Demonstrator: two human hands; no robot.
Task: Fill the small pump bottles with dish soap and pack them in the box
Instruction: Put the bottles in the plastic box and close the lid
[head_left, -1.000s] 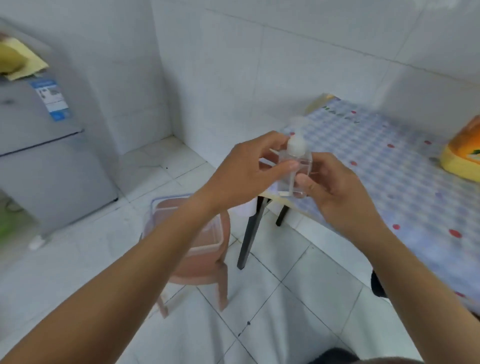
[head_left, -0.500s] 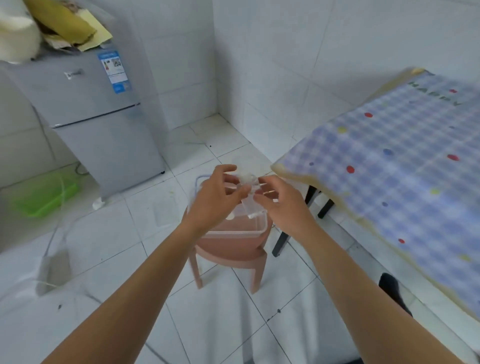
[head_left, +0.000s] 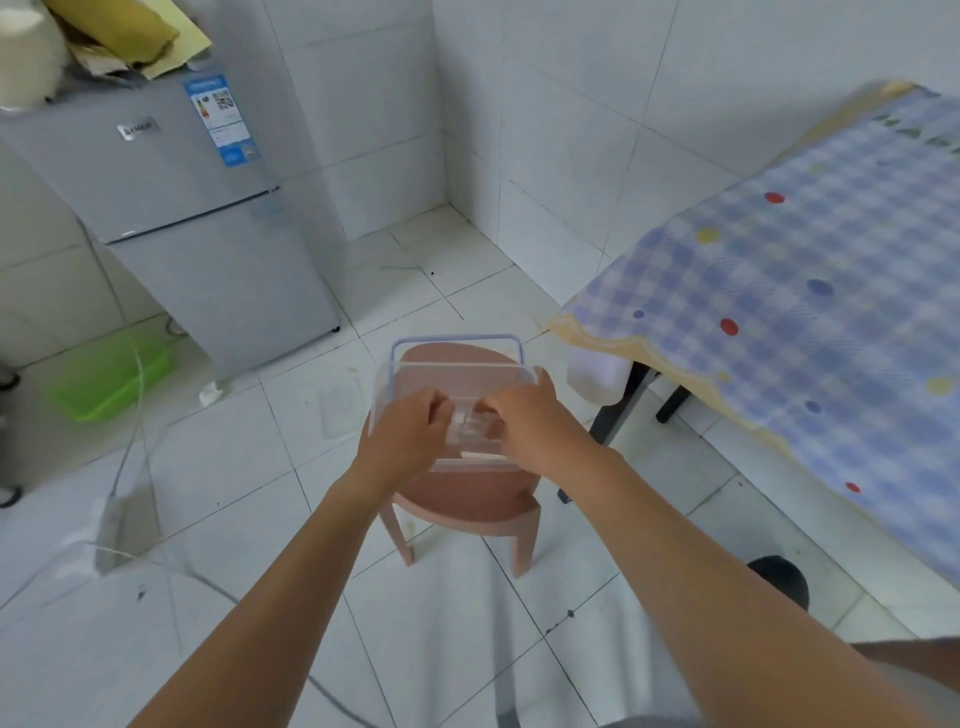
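Over the last second the bottle has come from table height, passed over the box, and is now down inside it. Both hands have followed it below the rim, and the view has swung from the table to the stool that carries the box.

The likeliest trouble is in the release. The bottle is small and looks top-heavy with its pump, so if one hand lets go before the base sits flat it could topple onto its side. A fingertip bearing on the pump head could also squirt soap into the box. The box looks light and covers most of the small stool seat, so a wrist catching its wall on the way out could slide it toward the edge. Blur hides how full the bottle is, and I cannot tell whether its base already touches the box floor.

The left hand has its fingers curled close against the bottle's left side. The right hand pinches it from the right with bent fingertips. Both grips are narrow, closed to the bottle's width, and the bottle hangs between them near the middle of the box.
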